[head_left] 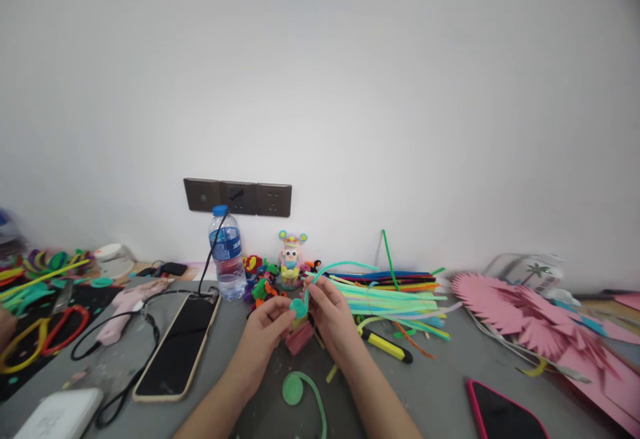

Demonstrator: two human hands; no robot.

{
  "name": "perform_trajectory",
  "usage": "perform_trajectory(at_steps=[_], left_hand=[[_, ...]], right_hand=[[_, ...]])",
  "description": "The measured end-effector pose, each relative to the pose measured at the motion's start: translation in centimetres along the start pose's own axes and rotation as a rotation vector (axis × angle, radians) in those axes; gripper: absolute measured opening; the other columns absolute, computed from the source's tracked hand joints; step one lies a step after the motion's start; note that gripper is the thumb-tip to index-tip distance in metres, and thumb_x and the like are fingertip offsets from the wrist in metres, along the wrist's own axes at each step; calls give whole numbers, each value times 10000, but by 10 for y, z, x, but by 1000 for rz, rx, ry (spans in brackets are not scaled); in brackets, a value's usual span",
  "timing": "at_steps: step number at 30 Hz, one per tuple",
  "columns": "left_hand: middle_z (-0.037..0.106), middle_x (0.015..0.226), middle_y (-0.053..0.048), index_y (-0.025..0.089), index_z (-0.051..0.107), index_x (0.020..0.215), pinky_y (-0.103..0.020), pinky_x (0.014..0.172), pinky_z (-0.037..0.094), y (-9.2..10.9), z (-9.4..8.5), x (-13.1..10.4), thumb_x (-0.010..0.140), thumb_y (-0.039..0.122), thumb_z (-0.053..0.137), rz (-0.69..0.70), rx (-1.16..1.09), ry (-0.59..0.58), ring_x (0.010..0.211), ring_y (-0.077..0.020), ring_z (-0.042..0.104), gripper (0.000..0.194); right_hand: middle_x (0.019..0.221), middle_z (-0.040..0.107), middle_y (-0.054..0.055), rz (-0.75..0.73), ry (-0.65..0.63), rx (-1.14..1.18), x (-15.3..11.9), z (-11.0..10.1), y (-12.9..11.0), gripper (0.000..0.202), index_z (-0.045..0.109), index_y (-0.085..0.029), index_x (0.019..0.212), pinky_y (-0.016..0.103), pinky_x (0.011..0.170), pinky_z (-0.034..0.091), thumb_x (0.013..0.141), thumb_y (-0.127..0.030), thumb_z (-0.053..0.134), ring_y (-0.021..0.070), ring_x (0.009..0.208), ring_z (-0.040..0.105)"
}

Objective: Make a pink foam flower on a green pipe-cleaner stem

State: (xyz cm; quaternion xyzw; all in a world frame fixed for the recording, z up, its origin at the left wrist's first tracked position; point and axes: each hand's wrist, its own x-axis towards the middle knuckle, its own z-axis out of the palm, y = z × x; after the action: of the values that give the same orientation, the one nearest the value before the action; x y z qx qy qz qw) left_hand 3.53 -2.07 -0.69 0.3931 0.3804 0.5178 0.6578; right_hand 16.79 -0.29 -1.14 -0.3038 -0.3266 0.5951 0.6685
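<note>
My left hand (pixel 267 327) pinches the round coil of a teal pipe cleaner (pixel 299 307) between thumb and fingertips. Just beside it, my right hand (pixel 327 312) grips the strand leaving that coil, and the loose tail arcs up and to the right past the fingers. Below both hands is a dark pink object (pixel 300 337), partly hidden; its kind I cannot make out. Nearer to me, a second green coil (pixel 293 388) lies flat on the grey table with its tail curving right and down.
Behind my hands stand a figurine (pixel 290 259) and a water bottle (pixel 230 259). A pipe-cleaner bundle (pixel 390 302) and yellow utility knife (pixel 385 344) lie to the right. Leftward are a phone (pixel 177 349), cables, a pink glue gun (pixel 125 309) and scissors (pixel 45 339).
</note>
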Motion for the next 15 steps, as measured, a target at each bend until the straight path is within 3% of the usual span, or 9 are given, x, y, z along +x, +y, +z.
perform_trajectory(at_steps=[15], left_hand=[[536, 613, 26, 152, 641, 679, -190, 495, 356, -2, -4, 3, 595, 435, 798, 97, 212, 4, 532, -93, 423, 335]], right_hand=[[786, 665, -16, -14, 29, 0, 1, 1, 0, 239, 647, -217, 708, 252, 597, 379, 622, -358, 821, 133, 634, 511]])
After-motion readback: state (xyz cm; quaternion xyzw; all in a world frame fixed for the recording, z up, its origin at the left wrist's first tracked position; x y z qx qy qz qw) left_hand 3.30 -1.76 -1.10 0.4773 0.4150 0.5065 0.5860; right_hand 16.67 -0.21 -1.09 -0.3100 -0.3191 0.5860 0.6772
